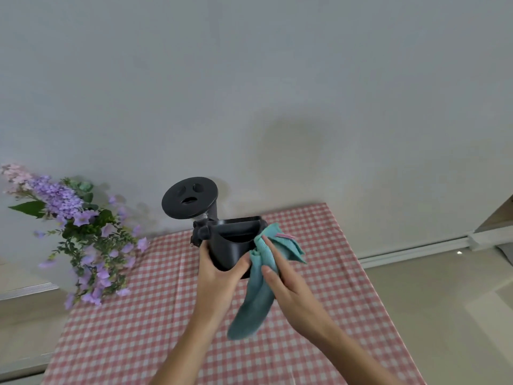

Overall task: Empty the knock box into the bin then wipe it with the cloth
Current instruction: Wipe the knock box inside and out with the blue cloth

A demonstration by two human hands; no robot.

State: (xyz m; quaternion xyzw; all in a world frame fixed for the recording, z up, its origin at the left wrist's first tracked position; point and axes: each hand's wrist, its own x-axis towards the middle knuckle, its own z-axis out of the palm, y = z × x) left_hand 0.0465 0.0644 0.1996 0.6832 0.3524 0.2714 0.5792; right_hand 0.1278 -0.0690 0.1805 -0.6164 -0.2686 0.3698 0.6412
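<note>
Now, seen from your head cam: you hold the black knock box up off the table, above the pink-and-white checked tablecloth, w/ both bare hands. Your left hand wraps the box's lower left side and base, fingers curled round it, thumb up along the wall. Your right hand presses the teal cloth against the box's right side; fingers lie fairly flat and close together, index tip near the rim, the cloth pinned between palm and box. One end of the cloth bunches up by the rim w/ a pink tag showing; the other end hangs loose below your hands. The box sits roughly upright, mouth tilted a bit toward you, so part of the dark inside shows; can't tell if it's clean or holds any grounds.

Behind the box, touching or just beside it (can't tell which), stands a black stand w/ a round tilted disc on top, three holes in it. Purple and pink flowers lean in at the table's left rear corner. A plain pale wall fills the upper frame. Bin not in frame.
</note>
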